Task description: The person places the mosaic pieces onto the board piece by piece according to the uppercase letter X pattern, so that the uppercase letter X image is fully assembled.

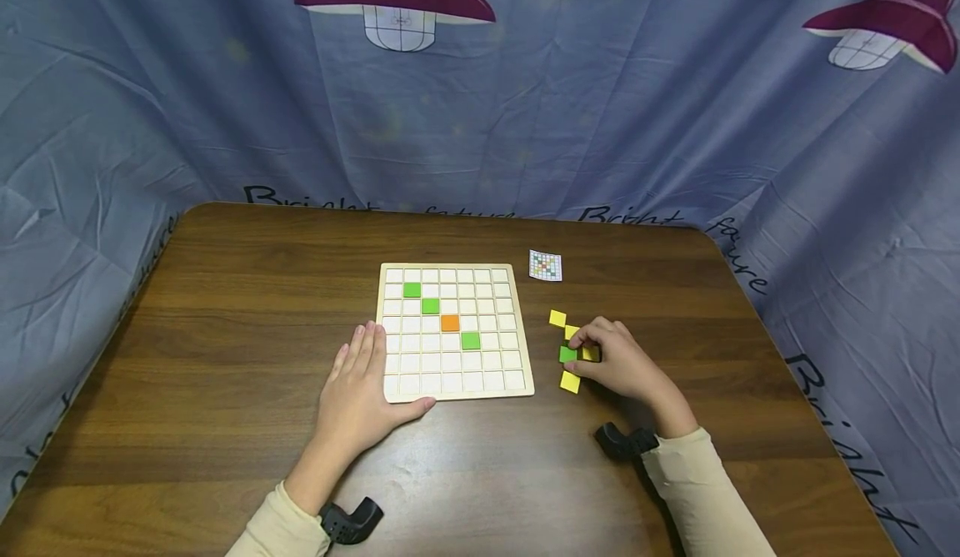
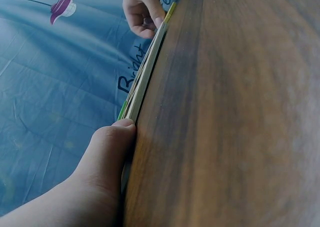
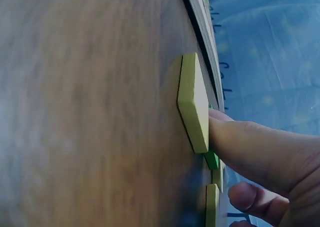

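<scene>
A wooden grid board (image 1: 457, 397) with white squares lies on the table. My left hand (image 1: 358, 394) rests at its lower left corner, fingers straight along the left edge and thumb by the near edge. Three green tiles, one of them this green tile (image 1: 470, 341), and an orange tile (image 1: 450, 323) form a diagonal on the board. To the right of it, my right hand (image 1: 618, 361) pinches a green square tile (image 1: 567, 354) between thumb and index finger, low over the table. Yellow tiles (image 1: 570, 382) lie around those fingers, one of them large in the right wrist view (image 3: 194, 104).
A small card (image 1: 545, 266) printed with a coloured grid lies beyond the board's far right corner. The brown wooden table (image 1: 247, 315) ends at a blue curtain (image 1: 585, 123) behind and at the sides. Black wrist devices (image 1: 351, 521) sit at both sleeves.
</scene>
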`<state>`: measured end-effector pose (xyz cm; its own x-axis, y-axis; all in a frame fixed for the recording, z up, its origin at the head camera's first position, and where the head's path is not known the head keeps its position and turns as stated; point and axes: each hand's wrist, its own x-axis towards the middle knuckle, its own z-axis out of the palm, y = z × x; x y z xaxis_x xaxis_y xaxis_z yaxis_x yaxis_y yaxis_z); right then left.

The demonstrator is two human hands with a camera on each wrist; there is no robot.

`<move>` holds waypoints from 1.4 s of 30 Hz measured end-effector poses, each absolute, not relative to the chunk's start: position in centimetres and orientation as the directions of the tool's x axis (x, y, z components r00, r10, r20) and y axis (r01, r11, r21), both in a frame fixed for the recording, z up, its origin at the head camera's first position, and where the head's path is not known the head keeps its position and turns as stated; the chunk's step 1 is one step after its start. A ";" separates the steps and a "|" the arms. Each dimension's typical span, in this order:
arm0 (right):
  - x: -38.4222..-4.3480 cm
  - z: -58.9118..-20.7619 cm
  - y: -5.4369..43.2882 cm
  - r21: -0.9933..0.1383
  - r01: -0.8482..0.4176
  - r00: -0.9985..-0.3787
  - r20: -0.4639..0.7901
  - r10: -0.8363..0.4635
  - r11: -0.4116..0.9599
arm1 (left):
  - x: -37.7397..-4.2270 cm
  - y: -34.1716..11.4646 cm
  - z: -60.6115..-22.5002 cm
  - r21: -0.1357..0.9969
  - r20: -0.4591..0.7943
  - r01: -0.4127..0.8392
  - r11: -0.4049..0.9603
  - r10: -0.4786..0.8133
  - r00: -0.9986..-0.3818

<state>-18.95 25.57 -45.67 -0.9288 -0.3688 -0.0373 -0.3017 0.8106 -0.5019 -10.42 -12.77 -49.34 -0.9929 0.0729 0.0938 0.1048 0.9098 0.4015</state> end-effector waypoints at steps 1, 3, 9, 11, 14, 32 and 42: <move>-19.0 -45.7 25.5 -0.505 -0.310 -0.926 -0.031 -0.375 0.806 | -10.4 -12.8 -49.4 0.402 0.097 0.106 0.910 0.073 -0.993; -19.0 -45.8 25.4 -0.509 -0.312 -0.927 -0.021 -0.374 0.802 | -10.4 -12.7 -49.4 0.400 0.103 0.109 0.910 0.073 -0.992; -19.2 -45.6 24.7 -0.526 -0.297 -0.927 -0.040 -0.372 0.797 | -10.4 -12.7 -49.4 0.399 0.100 0.105 0.911 0.070 -0.992; -19.3 -45.5 24.3 -0.539 -0.285 -0.929 -0.048 -0.366 0.792 | -10.4 -12.8 -49.4 0.403 0.096 0.104 0.909 0.071 -0.993; -19.4 -45.2 23.3 -0.576 -0.274 -0.933 -0.037 -0.359 0.770 | -10.4 -12.8 -49.4 0.403 0.095 0.104 0.909 0.071 -0.993; -18.8 -45.8 15.2 -0.710 -0.341 -0.864 -0.021 -0.503 0.616 | -10.4 -12.7 -49.3 0.389 0.103 0.103 0.915 0.068 -0.992; -18.6 -46.1 15.4 -0.670 -0.393 -0.856 0.016 -0.516 0.630 | -10.4 -12.6 -49.4 0.398 0.133 0.112 0.911 0.064 -0.989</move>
